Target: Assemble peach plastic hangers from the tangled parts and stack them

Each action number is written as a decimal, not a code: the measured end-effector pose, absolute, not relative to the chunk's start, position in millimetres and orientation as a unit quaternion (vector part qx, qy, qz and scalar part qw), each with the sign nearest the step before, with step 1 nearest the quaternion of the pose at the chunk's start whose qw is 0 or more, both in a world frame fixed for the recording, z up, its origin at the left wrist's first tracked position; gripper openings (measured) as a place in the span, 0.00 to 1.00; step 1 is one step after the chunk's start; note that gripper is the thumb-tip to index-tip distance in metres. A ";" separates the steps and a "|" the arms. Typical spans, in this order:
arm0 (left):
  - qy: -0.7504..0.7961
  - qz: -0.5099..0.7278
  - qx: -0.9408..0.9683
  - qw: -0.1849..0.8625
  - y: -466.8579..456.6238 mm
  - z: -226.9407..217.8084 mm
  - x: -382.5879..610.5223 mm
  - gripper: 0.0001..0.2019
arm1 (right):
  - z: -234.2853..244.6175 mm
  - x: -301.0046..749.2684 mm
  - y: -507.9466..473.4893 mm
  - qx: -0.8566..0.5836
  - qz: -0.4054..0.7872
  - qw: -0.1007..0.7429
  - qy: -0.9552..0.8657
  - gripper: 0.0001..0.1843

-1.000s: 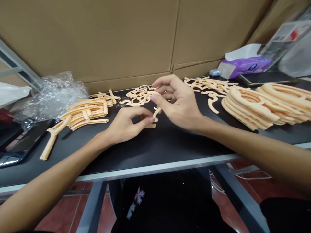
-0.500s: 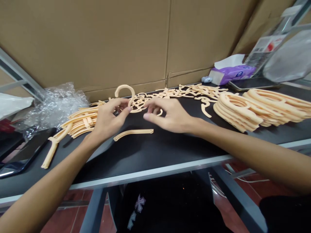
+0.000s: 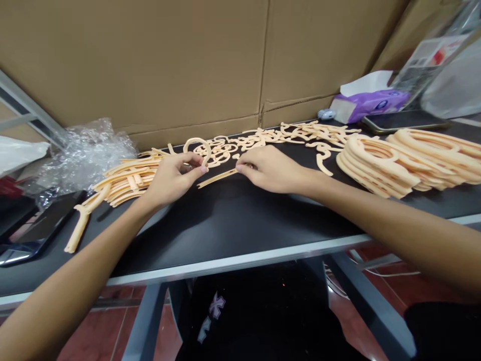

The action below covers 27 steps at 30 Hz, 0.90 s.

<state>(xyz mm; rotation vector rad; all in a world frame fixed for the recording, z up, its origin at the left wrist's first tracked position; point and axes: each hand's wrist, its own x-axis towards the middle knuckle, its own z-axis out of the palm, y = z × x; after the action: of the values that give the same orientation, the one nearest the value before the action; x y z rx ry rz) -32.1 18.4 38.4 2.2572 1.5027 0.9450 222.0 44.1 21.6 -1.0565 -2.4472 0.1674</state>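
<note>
My left hand (image 3: pixel 171 175) pinches the stem of an orange plastic hook piece (image 3: pixel 198 146) that curves up above its fingers. My right hand (image 3: pixel 270 168) is closed, its fingertips gripping the right end of a long curved orange bar (image 3: pixel 216 178) that lies slanted on the black table (image 3: pixel 233 220) between the two hands. Behind the hands lies a scatter of small orange hook pieces (image 3: pixel 225 149). To the left of my left hand is a pile of long orange bars (image 3: pixel 128 176).
A stack of assembled orange hangers (image 3: pixel 398 163) lies at the right. Crumpled clear plastic (image 3: pixel 82 155) is at the back left, a phone (image 3: pixel 26 240) at the left edge. A purple tissue pack (image 3: pixel 370 98) and another phone (image 3: pixel 404 120) sit back right. Cardboard (image 3: pixel 225 60) walls the rear.
My left hand lifted a hook piece off the table and keeps holding it. My right hand came down and took the end of the long bar, which now lies closer to the hook.
</note>
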 end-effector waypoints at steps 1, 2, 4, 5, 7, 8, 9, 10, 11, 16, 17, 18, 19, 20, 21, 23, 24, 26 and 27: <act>0.520 0.327 0.777 0.140 19.7 37.4 -32.9 0.13 | 23.6 223.2 45.0 -0.392 0.060 0.242 -0.886 0.16; 0.521 0.332 0.773 0.144 20.8 36.4 -33.5 0.13 | 25.4 224.0 45.7 -0.396 0.060 0.252 -0.881 0.16; 0.521 0.342 0.765 0.165 23.0 33.8 -34.6 0.13 | 28.1 225.7 46.5 -0.402 0.065 0.269 -0.873 0.16; 0.520 0.344 0.761 0.181 24.1 32.2 -35.0 0.13 | 29.0 226.8 47.0 -0.407 0.067 0.276 -0.868 0.16; 0.517 0.343 0.754 0.216 26.6 28.7 -35.6 0.13 | 29.8 229.5 48.5 -0.417 0.066 0.289 -0.859 0.16; 0.514 0.342 0.751 0.232 27.8 26.8 -35.7 0.13 | 30.0 231.0 49.6 -0.419 0.064 0.297 -0.856 0.16; 0.511 0.342 0.749 0.246 28.9 24.9 -35.8 0.13 | 30.0 232.5 50.7 -0.418 0.062 0.304 -0.854 0.16; 0.508 0.344 0.747 0.257 29.8 23.1 -35.8 0.13 | 30.1 233.7 51.7 -0.415 0.061 0.310 -0.853 0.15; 0.505 0.346 0.744 0.268 30.5 21.6 -35.8 0.12 | 30.4 234.6 52.4 -0.413 0.062 0.314 -0.853 0.15; 0.500 0.343 0.737 0.299 30.7 19.9 -36.0 0.14 | 35.4 233.5 51.2 -0.440 0.089 0.321 -0.834 0.15; 0.499 0.343 0.736 0.302 30.4 20.4 -36.0 0.14 | 36.6 233.0 50.6 -0.447 0.099 0.321 -0.829 0.16; 0.497 0.345 0.735 0.305 30.2 21.1 -36.0 0.15 | 37.5 232.8 50.1 -0.452 0.109 0.322 -0.825 0.17; 0.496 0.348 0.734 0.307 30.0 21.9 -35.9 0.15 | 38.2 232.7 49.8 -0.454 0.116 0.323 -0.822 0.17; 0.496 0.350 0.732 0.308 29.9 22.8 -35.8 0.15 | 38.6 232.8 49.6 -0.455 0.121 0.324 -0.820 0.18; 0.497 0.352 0.730 0.311 29.7 23.8 -35.5 0.15 | 38.6 233.1 49.7 -0.456 0.124 0.326 -0.819 0.18; 0.500 0.355 0.723 0.319 29.1 25.9 -34.7 0.13 | 38.2 233.4 50.1 -0.457 0.129 0.334 -0.815 0.19; 0.502 0.357 0.718 0.324 28.6 26.9 -34.1 0.13 | 37.8 233.5 50.3 -0.456 0.136 0.340 -0.811 0.19; 0.507 0.359 0.707 0.337 27.3 28.6 -32.7 0.11 | 36.9 233.2 50.8 -0.457 0.155 0.355 -0.801 0.17; 0.508 0.360 0.703 0.344 26.6 29.0 -32.0 0.11 | 36.5 232.9 50.9 -0.459 0.164 0.363 -0.794 0.16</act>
<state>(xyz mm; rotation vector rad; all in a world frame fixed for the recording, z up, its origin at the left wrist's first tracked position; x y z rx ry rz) -32.0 26.6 29.0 1.8256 1.3187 0.9349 232.9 50.9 36.5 -1.1807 -2.0448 0.4221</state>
